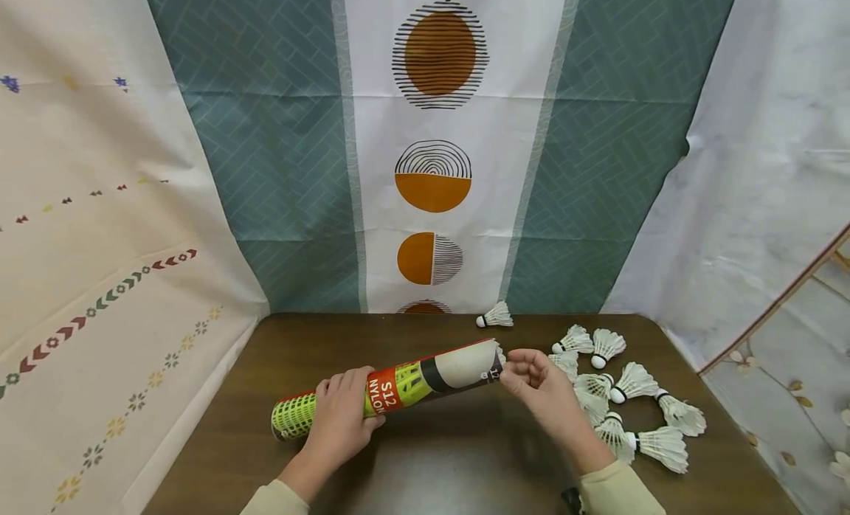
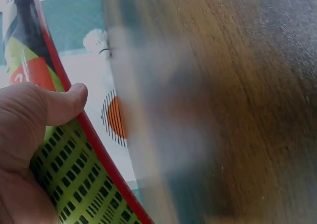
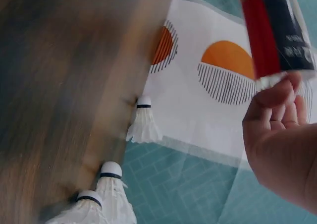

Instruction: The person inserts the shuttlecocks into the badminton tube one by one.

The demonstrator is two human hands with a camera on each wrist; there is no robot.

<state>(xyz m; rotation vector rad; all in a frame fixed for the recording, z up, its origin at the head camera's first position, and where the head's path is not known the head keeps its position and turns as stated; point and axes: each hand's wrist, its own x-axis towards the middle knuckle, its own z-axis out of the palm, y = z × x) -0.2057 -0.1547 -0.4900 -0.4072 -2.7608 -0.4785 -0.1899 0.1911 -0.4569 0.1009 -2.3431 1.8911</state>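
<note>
My left hand [image 1: 343,413] grips the lower part of a shuttlecock tube [image 1: 458,367], its thumb laid across the green lattice print in the left wrist view. The printed tube [image 2: 84,169] slants up to the right over the table. White feathers of a shuttlecock [image 1: 500,354] show at its raised end; the rest of that shuttlecock is hidden inside. At this mouth my right hand [image 1: 547,397] pinches the feather edge between thumb and fingers. The right wrist view has the fingertips right under the tube's dark and red end [image 3: 277,35].
Several loose white shuttlecocks [image 1: 634,382] lie in a group on the right of the brown table [image 1: 451,463]. One more shuttlecock [image 1: 496,316] lies at the back edge. Behind the table hangs a patterned cloth [image 1: 285,168], with pale cloths on both sides.
</note>
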